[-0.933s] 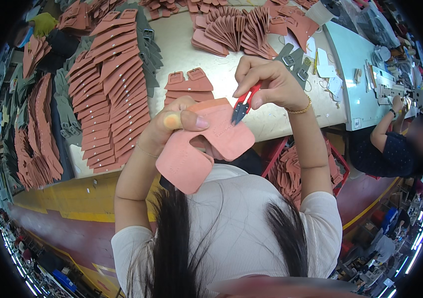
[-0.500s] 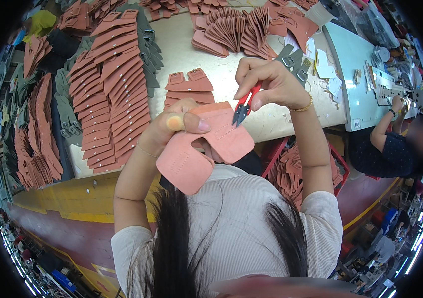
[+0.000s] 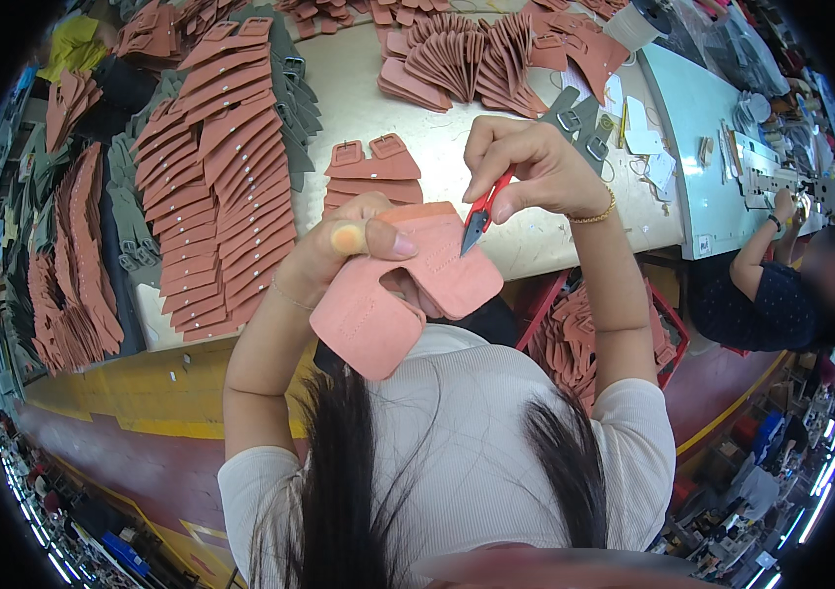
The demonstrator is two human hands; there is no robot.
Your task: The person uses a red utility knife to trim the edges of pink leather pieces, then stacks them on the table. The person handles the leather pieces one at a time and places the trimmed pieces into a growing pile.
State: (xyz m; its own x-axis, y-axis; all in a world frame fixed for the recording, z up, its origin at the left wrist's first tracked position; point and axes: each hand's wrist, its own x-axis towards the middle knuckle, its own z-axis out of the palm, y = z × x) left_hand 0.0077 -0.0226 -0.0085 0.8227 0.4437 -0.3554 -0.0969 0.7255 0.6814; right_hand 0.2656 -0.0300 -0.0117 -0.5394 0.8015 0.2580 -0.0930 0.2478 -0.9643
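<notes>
My left hand [image 3: 324, 253] grips a pink leather piece [image 3: 368, 329] with two rounded flaps, a notch between them and stitch rows across each flap. The thumb lies on top of the piece, and a yellowish patch shows on it. In my right hand [image 3: 540, 172] are red-handled thread snips [image 3: 482, 216], held between thumb and fingers. Their dark blades look closed, with the tips at the stitching on the right flap. Just beyond my left hand, a short stack of pink buckled straps [image 3: 373, 167] lies on the table.
Long overlapping rows of pink leather pieces [image 3: 231, 196] cover the table's left side, beside grey buckled straps [image 3: 295, 108]. Fanned pink pieces [image 3: 447, 59] lie at the back, near a white thread spool [image 3: 633, 25]. A red crate [image 3: 668, 339] of pink pieces sits below the table. A co-worker [image 3: 756, 285] is at the right.
The snips' blades have come together, their tips staying near the right flap's stitching. The pink piece has tilted slightly, its left flap rising a little.
</notes>
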